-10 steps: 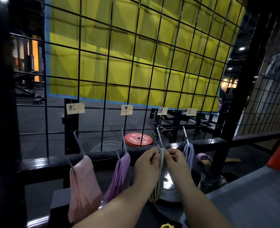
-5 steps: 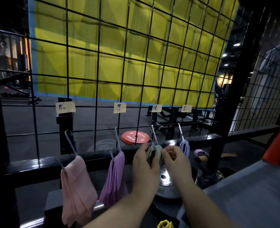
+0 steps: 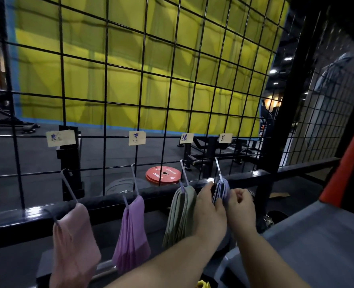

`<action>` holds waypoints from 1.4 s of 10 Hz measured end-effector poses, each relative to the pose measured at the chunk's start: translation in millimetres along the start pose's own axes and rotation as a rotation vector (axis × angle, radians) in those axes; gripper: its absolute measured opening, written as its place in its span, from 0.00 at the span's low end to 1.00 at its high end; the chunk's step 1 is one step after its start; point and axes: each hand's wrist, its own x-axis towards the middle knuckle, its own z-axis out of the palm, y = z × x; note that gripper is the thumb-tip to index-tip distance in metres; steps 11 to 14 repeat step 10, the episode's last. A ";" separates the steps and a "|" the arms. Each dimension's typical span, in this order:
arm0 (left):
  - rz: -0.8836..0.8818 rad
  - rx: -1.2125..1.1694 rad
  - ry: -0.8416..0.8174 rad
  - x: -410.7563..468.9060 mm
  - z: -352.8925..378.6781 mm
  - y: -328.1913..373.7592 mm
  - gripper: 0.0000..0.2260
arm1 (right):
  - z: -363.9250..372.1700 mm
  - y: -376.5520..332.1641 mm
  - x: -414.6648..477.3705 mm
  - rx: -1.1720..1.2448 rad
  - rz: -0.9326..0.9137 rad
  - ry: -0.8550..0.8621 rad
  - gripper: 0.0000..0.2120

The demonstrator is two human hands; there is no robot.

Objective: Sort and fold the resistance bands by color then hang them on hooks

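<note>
Four colours are hung; blue bands point(image 3: 220, 191) at three o'clock are pinched by left hand point(image 3: 210, 213); grip of right hand point(image 3: 241, 204) is unclear.

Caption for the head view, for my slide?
Left hand and right hand at the blue bands on the rightmost hook; pink bands, purple bands and green bands hang alongside.

**Four colour bundles, four hooks**

Folded pink bands point(image 3: 74, 246) hang from the leftmost hook point(image 3: 69, 187), a pale, slanted wire. Purple bands point(image 3: 131, 235) hang from the second hook point(image 3: 135, 179) and green bands point(image 3: 179, 215) from the third hook point(image 3: 184, 173). Blue bands point(image 3: 220, 190) sit on the rightmost hook point(image 3: 218, 167), their lower part hidden.
</note>
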 end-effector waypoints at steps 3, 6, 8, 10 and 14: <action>-0.090 -0.107 -0.036 24.5 12.2 -10.8 0.16 | 6.2 19.2 22.6 0.112 0.190 -0.321 0.20; -0.104 -0.235 -0.019 24.9 8.9 -10.3 0.13 | -1.6 7.1 13.6 0.069 0.135 -0.385 0.17; -0.027 -0.181 0.003 18.9 15.0 -7.2 0.10 | -0.6 8.9 16.5 0.097 0.137 -0.388 0.15; 0.040 -0.146 0.057 5.7 27.0 10.2 0.14 | -10.9 12.6 28.1 -0.048 0.124 -0.385 0.12; 0.040 -0.146 0.057 5.7 27.0 10.2 0.14 | -10.9 12.6 28.1 -0.048 0.124 -0.385 0.12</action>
